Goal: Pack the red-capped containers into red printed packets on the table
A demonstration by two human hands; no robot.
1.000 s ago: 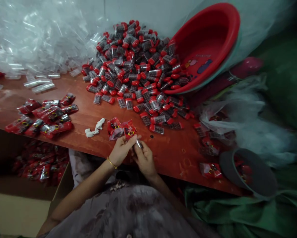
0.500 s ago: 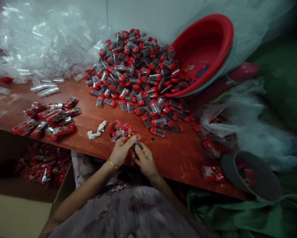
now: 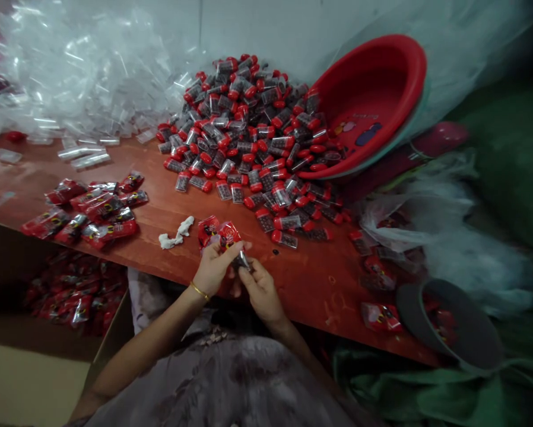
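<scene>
My left hand (image 3: 213, 268), with a gold bracelet at the wrist, grips a small red printed plastic bag (image 3: 229, 233) in front of me. My right hand (image 3: 261, 289) pinches a small dark container (image 3: 241, 261) at the bag's near end. Fingers cover part of both, so I cannot tell how far the container is inside the bag. Another red printed bag (image 3: 208, 227) lies just beyond my left fingers. Ahead is a heap of small clear containers (image 3: 246, 148) with red caps and dark contents.
Filled red packets (image 3: 101, 207) lie on the red-brown table (image 3: 168, 196) at left, above a carton (image 3: 48, 341) of more packets. A crumpled white scrap (image 3: 176, 233) is nearby. Clear plastic pieces (image 3: 83, 77) are piled behind. A tilted red basin (image 3: 373, 83) and grey tub (image 3: 466, 332) stand right.
Both hands stay close together in front of me. The red bag has tipped more upright, and more of the dark container shows between my hands. The view has shifted slightly.
</scene>
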